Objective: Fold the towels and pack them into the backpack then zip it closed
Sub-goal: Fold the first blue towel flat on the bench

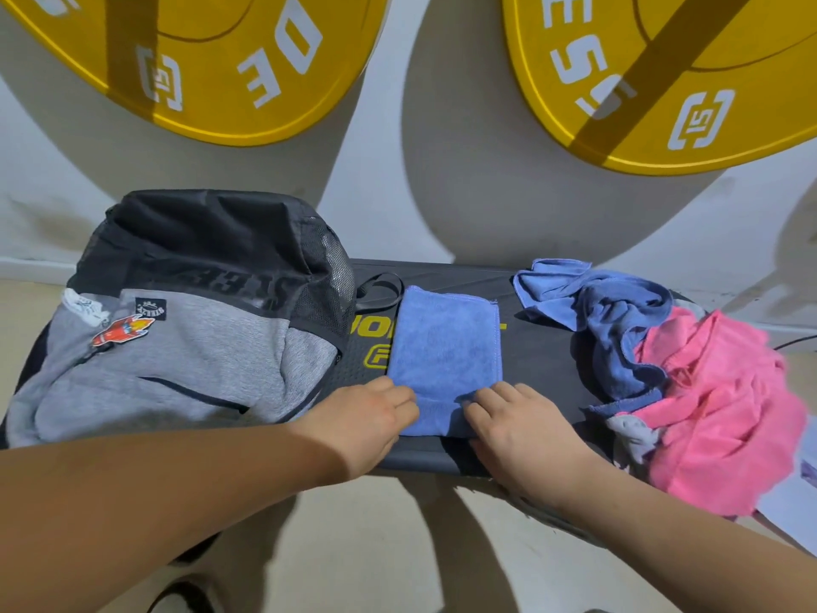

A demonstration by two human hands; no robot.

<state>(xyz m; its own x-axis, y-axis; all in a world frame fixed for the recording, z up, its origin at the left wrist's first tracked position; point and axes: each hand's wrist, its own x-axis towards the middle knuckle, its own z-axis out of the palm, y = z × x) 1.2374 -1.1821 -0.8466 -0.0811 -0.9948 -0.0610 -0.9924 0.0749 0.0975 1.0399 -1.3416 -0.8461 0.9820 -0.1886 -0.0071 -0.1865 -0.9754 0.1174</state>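
The left hand (371,418) and right hand (521,429), each grip pinching the near edge, hold a folded blue towel (446,347) flat on the counter (546,351) between the grey backpack (177,356) and a heap of loose towels (707,391).

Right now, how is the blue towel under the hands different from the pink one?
The folded blue towel lies flat in a neat rectangle; the pink towel sits crumpled in a heap. The left hand and right hand grip the folded blue towel's near edge; neither touches the pink towel. Both are cloths on the black bench.
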